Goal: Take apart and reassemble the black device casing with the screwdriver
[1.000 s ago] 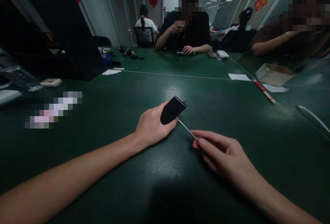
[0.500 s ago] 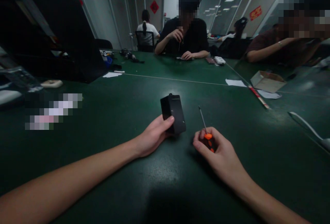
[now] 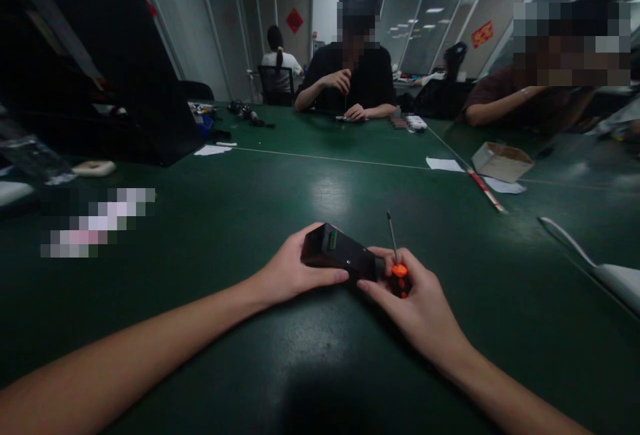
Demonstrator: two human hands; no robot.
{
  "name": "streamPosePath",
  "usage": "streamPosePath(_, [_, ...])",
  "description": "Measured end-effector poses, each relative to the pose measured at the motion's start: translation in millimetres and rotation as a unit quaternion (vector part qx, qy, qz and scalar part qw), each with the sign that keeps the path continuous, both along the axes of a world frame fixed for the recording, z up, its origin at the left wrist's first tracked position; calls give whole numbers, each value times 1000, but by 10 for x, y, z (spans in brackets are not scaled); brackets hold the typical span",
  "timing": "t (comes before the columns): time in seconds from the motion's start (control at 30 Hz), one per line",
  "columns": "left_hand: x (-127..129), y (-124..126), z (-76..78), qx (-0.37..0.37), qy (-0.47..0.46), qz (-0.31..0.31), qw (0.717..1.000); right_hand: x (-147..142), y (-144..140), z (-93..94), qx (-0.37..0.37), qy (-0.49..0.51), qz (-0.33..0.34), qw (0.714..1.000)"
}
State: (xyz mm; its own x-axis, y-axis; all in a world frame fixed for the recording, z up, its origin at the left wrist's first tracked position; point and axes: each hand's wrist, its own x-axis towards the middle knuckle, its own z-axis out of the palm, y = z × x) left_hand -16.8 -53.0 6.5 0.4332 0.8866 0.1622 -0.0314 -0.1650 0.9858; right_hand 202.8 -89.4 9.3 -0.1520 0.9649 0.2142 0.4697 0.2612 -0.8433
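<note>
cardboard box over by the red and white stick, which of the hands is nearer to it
Right. The right hand, holding the screwdriver, lies on the same side of the table as the cardboard box, though well short of it. The left hand, gripping the black device, lies farther away.

The green tabletop [image 3: 210,275] lies bare all round the two hands, so there is open room to the left, to the right and straight ahead up to the seam line. Further left a dark bulky case [image 3: 125,88] blocks the edge. To the right stand a small cardboard box [image 3: 501,161] and a red-and-white stick [image 3: 484,189], with a white cable [image 3: 567,241] nearer the edge.
</note>
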Motion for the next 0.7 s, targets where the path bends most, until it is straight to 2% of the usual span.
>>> streamPosePath(0.07, [-58, 16, 11, 49, 47, 33, 997, 23, 8, -5, 16, -10, 1, 1000])
streamPosePath(0.13, [-110, 26, 23, 121, 121, 40, 984, 36, 21, -11, 32, -30, 8, 999])
streamPosePath(0.23, [-140, 19, 46, 234, 230, 34, 944, 26, 31, -21, 68, -72, 22, 995])
streamPosePath(0.3, [-121, 6, 56, 284, 268, 30, 920, -2, 20, -30, 102, -96, 33, 990])
streamPosePath(0.4, [-71, -8, 48, 322, 279, 12, 905, -46, -13, -50, 136, -124, 58, 981])
streamPosePath(0.53, [-27, -15, 29, 303, 285, -7, 909, 4, 16, -43, 128, -183, 108, 969])
streamPosePath(0.63, [-20, -26, 52, 284, 296, -3, 912, 187, 129, 65, 180, -278, 167, 929])
streamPosePath(0.7, [-20, -35, 85, 273, 304, -1, 913, 353, 221, 185, 254, -384, 186, 868])
